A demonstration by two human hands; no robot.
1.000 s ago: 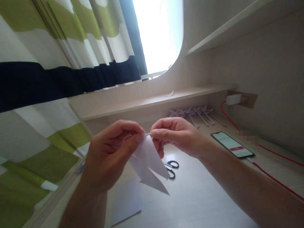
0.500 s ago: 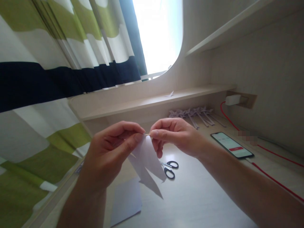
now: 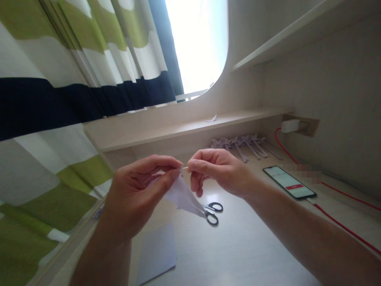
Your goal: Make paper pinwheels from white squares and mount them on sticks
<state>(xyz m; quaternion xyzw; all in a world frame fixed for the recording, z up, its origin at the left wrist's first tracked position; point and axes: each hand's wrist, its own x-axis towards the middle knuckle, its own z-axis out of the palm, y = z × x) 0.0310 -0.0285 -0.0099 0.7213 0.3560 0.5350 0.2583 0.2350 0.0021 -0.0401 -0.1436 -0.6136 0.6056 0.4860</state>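
My left hand (image 3: 139, 190) is closed in a pinch on a white cut paper piece (image 3: 184, 196), whose pointed flap hangs down and to the right. My right hand (image 3: 218, 171) pinches a thin wooden stick (image 3: 185, 168) whose tip meets the paper right at my left fingertips. Both hands are raised above a pale wooden desk (image 3: 247, 246).
Black-handled scissors (image 3: 212, 212) lie on the desk under the hands, and a white paper sheet (image 3: 156, 254) lies nearer. A phone (image 3: 288, 182) with a red cable (image 3: 342, 226) sits at right. Several paper pinwheels (image 3: 241, 143) lie under a shelf. A striped curtain (image 3: 59, 79) hangs at left.
The paper has been turned in my left hand: two long points hung down before, now a single flatter flap shows. Both hands stayed nearly in place.
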